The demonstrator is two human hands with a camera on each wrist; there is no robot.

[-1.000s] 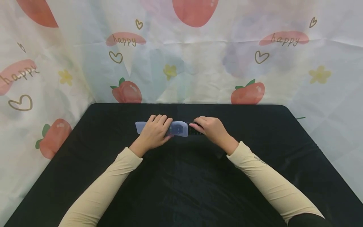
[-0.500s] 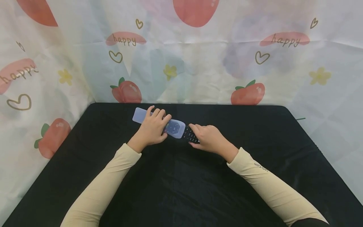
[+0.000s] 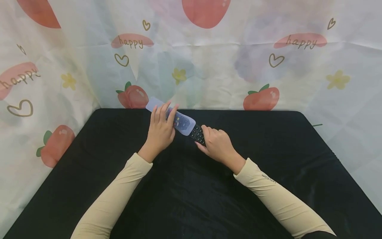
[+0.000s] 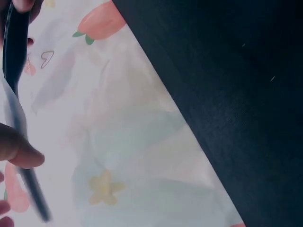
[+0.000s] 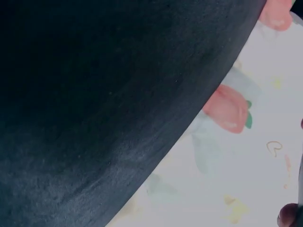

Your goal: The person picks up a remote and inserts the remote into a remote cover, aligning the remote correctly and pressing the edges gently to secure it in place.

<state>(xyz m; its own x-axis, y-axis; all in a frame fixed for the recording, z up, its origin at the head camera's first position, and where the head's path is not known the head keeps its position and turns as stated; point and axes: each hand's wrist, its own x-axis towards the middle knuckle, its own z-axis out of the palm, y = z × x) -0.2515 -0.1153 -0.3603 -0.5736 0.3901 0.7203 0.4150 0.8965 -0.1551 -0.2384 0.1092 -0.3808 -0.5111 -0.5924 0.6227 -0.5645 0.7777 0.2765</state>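
Observation:
A black remote control point(image 3: 198, 134) with rows of buttons sits partly inside a translucent bluish sleeve point(image 3: 184, 124). Both are held above the table, slanting from upper left to lower right in the head view. My left hand point(image 3: 160, 131) holds the sleeve around its middle, fingers laid across the top and thumb along the near side. My right hand point(image 3: 219, 144) grips the bare lower end of the remote, covering part of its keypad. Seen edge-on in the left wrist view, the remote point(image 4: 15, 52) has my left thumb point(image 4: 23, 153) against the sleeved part.
A black-covered table point(image 3: 191, 192) spreads beneath both arms. Its far edge meets a pale curtain point(image 3: 209, 66) printed with strawberries, hearts and flowers, which also runs along the left side.
The remote and sleeve have swung from level to a steep slant, sleeve end up and away. My left fingers have straightened and shifted on the sleeve; the right hand keeps its grip.

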